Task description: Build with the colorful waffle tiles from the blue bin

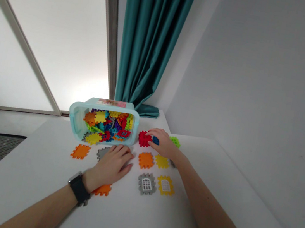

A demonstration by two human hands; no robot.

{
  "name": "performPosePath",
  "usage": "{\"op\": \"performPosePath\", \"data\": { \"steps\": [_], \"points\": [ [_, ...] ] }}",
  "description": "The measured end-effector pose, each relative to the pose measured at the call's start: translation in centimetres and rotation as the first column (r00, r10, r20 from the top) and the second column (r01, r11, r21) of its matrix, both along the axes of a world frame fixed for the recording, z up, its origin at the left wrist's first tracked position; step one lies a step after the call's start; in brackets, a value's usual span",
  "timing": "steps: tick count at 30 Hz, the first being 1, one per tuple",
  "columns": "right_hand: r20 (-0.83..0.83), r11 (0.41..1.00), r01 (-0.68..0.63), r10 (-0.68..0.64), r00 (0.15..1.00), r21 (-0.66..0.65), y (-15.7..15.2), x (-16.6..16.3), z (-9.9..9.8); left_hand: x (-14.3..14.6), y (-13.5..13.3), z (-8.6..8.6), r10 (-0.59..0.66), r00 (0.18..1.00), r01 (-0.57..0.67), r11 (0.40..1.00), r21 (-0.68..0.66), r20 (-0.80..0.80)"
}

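Observation:
My left hand (112, 164), a dark watch on its wrist, lies palm down with fingers stretched out. It partly covers a grey interlocking tile (102, 154), and an orange tile (103, 190) shows from under the wrist. Farther right, my right hand (163, 141) has its thumb and fingertips closed on the right edge of a red interlocking block (144, 139). In the gap between thumb and fingers a blue piece (155, 140) shows. Bright green pieces (175, 141) stick out behind this hand. Beneath it lie an orange tile (146, 160) and a yellow tile (162, 161).
A light-blue tub (135, 126) lies on its side, opening toward me, full of colourful pieces. On the white table (121, 222) are a grey window tile (146, 184), a yellow window tile (165, 186) and another orange tile (80, 151). A green curtain (150, 43) hangs behind.

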State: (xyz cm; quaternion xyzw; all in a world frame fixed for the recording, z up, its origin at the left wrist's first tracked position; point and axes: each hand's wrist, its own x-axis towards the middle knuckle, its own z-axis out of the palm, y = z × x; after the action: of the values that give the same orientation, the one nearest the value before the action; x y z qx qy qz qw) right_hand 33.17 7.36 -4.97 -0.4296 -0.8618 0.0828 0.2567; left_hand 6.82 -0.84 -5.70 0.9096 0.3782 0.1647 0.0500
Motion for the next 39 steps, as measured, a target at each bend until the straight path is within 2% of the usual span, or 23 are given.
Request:
{"op": "performPosePath", "data": {
  "steps": [21, 39],
  "points": [
    [-0.053, 0.999, -0.032, 0.031, 0.998, -0.009, 0.71, 0.34, -0.52, 0.01, -0.04, -0.11, 0.002, 1.0, -0.002, 1.0, 0.013, -0.002],
    [-0.015, 1.0, -0.009, 0.009, 1.0, -0.022, 0.81, 0.47, -0.85, 0.03, -0.06, 0.14, 0.0, 1.0, 0.0, 1.0, -0.004, -0.013]
  ]
}}
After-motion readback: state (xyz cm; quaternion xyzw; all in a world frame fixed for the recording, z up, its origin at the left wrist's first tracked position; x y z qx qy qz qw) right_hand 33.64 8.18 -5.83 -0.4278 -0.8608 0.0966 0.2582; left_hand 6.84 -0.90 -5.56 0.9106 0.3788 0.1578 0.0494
